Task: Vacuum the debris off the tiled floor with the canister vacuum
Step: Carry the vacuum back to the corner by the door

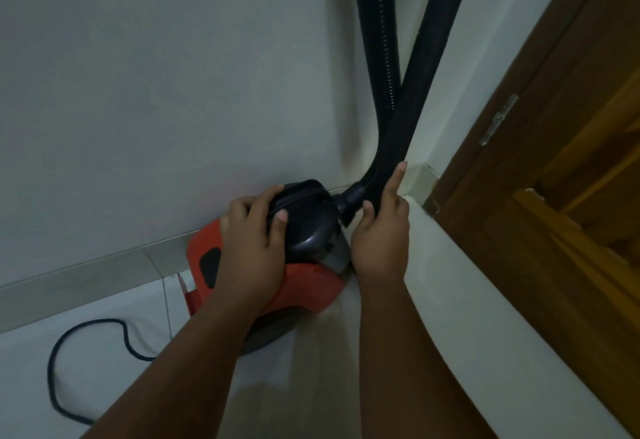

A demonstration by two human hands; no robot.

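Head view: the looped black power cord (52,379) on the tiled floor (114,369) could snag if the left hand (249,248), fingers (282,220) curled round the black top handle (301,196), drags the orange canister vacuum (304,282) away from the pale wall (173,92); the right hand (381,241) clasps the black ribbed hose (394,140), which may kink.

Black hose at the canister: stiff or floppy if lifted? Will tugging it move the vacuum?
Hose is ribbed and bends in a curve above the right hand, so probably floppy, not self-supporting. Canister shows what looks like a wheel underneath, so a tug would likely roll it. Cord trails loose and may drag.
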